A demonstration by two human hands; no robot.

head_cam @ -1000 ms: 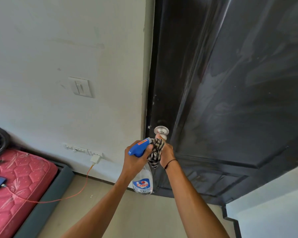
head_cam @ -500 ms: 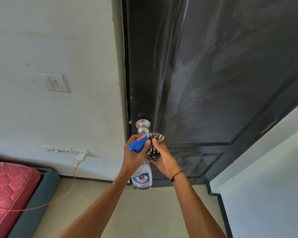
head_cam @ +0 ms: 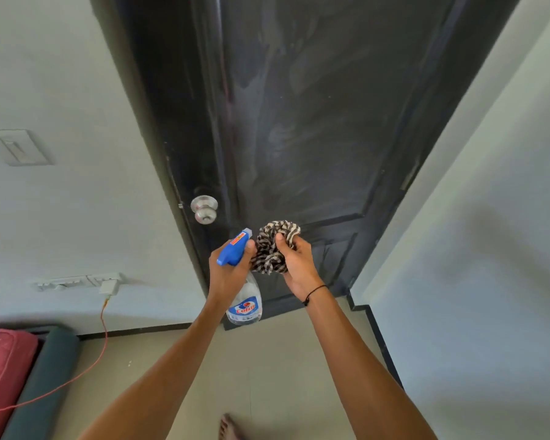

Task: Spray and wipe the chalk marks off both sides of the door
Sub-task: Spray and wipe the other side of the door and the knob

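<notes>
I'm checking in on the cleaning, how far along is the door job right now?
The door face in view shows pale wipe smears, so it looks at least partly wiped. The left hand holds the spray bottle, and the right hand grips the bunched striped cloth, off the door. The other side is hidden.

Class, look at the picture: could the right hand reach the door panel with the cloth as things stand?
Probably yes. The right hand grips the striped cloth in front of the door, with nothing between them; the left hand and spray bottle sit off to its side.
</notes>
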